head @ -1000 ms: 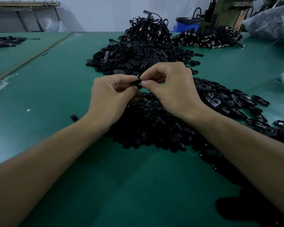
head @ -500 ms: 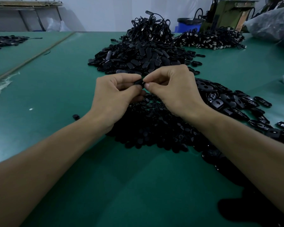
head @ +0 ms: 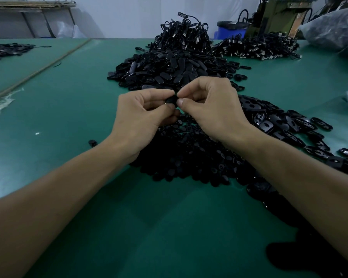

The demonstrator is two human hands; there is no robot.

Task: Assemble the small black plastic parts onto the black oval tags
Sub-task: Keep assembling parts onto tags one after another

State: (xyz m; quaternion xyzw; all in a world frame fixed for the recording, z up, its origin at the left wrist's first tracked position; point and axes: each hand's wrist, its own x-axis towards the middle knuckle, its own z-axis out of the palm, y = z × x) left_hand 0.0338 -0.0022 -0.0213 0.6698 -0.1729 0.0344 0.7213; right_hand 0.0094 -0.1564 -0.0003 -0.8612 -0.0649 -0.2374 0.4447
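Head view: both hands meet over the green counter (head: 68,109), just above frame centre. Left hand (head: 141,115): fingers curled, thumb and forefinger pinching a black oval tag (head: 170,101) at its left end. Right hand (head: 211,105): fingers also curled, thumb and forefinger tips closed on the right end of the same tag. The tag is held clear of the counter, between the two hands and mostly hidden by fingertips; cannot tell whether a small part is seated on it. Directly under the hands and wrists, toward 6 o'clock, lies a heap of small black plastic parts (head: 189,157). At 3 to 4 o'clock from the hands, a spread of glossy oval tags (head: 279,121) runs to the right edge of the frame, touching the heap. At 12 o'clock, a larger mound of matte oval tags (head: 169,67), and behind it a tangle of black cords (head: 183,35) piled higher. At 1 o'clock, a second, flatter pile of cords (head: 257,47). One stray small part (head: 92,142) sits alone on the counter at 8 o'clock, apart from the heap. At 10 o'clock, far left, another dark pile (head: 6,50); contents too small to tell. Beyond the counter at 1 o'clock stands a blue bin (head: 231,31), and a clear plastic bag (head: 333,29) lies at 2 o'clock.
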